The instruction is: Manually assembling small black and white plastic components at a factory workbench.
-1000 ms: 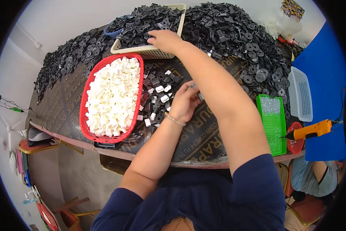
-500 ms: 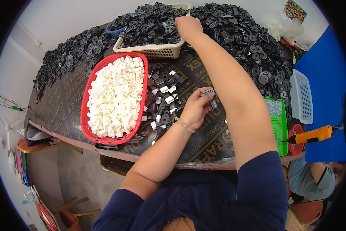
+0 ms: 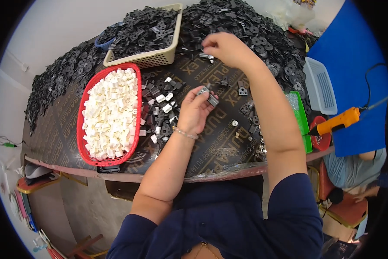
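My left hand [image 3: 192, 113] is closed around a small black plastic part [image 3: 212, 100] with round holes at one end and a glossy, block-like section. A little farther off, my right hand [image 3: 226, 49] has its fingers pinched together on another dark plastic part [image 3: 206, 55], which shows a pale glint. Its fingertips are partly hidden. To the left of my left hand lies a loose cluster of black parts and white caps [image 3: 160, 98]. A red basket [image 3: 138, 93] full of white plastic caps [image 3: 109, 114] stands beyond that cluster.
Behind stands a cream basket [image 3: 159, 58] heaped with black parts, between large black piles [image 3: 73, 64]. At right are a green tray [image 3: 306, 138], a red bowl [image 3: 321, 144], an orange electric screwdriver [image 3: 338, 121] and a white basket [image 3: 321, 86]. Small metal pieces [image 3: 261, 150] lie near the front edge.
My right hand has come away from the heaped cream basket toward me, with a dark part at its fingertips. My left hand still holds its part. The whole view has shifted.
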A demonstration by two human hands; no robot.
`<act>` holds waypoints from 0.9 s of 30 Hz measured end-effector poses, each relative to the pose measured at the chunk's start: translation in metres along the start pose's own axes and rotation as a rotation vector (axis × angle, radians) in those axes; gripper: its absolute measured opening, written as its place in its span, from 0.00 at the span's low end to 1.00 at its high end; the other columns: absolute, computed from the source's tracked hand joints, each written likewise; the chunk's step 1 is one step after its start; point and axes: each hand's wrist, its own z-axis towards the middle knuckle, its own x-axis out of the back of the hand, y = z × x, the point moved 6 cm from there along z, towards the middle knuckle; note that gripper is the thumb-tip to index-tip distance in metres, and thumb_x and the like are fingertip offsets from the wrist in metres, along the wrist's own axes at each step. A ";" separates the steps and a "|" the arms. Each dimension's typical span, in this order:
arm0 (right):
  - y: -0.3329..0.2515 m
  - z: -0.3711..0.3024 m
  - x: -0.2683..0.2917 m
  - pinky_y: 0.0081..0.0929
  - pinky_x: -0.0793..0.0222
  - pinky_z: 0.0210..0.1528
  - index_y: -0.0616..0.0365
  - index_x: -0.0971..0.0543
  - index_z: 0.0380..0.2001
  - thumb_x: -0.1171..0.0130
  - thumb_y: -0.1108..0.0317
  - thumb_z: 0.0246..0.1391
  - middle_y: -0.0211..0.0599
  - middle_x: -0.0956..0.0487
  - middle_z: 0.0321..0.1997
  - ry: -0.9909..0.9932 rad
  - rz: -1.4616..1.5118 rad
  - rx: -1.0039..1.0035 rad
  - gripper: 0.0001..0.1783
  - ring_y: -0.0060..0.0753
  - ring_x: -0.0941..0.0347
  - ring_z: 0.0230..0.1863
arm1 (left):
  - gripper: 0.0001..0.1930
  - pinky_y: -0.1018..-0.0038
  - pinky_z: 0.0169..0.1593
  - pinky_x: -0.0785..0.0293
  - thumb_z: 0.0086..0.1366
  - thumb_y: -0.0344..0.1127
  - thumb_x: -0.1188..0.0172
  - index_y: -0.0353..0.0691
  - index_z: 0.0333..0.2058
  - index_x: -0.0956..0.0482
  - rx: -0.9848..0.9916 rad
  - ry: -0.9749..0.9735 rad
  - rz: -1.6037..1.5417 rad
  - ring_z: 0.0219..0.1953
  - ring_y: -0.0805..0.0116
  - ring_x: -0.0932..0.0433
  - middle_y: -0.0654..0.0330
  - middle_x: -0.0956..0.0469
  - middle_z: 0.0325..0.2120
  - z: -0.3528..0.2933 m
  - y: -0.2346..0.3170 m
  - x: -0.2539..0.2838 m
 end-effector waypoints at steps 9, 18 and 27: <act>0.036 -0.176 -0.010 0.35 0.26 0.38 0.62 0.18 0.31 0.29 0.71 0.40 0.44 0.17 0.28 -0.243 -0.065 -0.380 0.12 0.43 0.19 0.33 | 0.13 0.61 0.54 0.25 0.65 0.27 0.39 0.42 0.46 0.31 -0.013 -0.001 0.006 0.47 0.59 0.20 0.56 0.21 0.41 0.003 -0.007 -0.004; 0.014 -0.191 -0.070 0.42 0.26 0.45 0.58 0.19 0.35 0.28 0.67 0.40 0.45 0.17 0.35 -0.414 -0.200 -0.292 0.16 0.51 0.21 0.43 | 0.13 0.60 0.55 0.26 0.67 0.28 0.42 0.41 0.48 0.32 0.003 -0.002 0.079 0.49 0.57 0.21 0.56 0.22 0.44 0.000 -0.013 0.002; 0.034 -0.188 -0.017 0.42 0.27 0.44 0.59 0.20 0.34 0.31 0.67 0.47 0.46 0.19 0.36 0.050 -0.177 -0.337 0.12 0.51 0.22 0.41 | 0.10 0.65 0.53 0.25 0.67 0.27 0.42 0.41 0.45 0.30 -0.007 -0.001 0.057 0.47 0.61 0.20 0.56 0.21 0.42 -0.004 -0.006 -0.002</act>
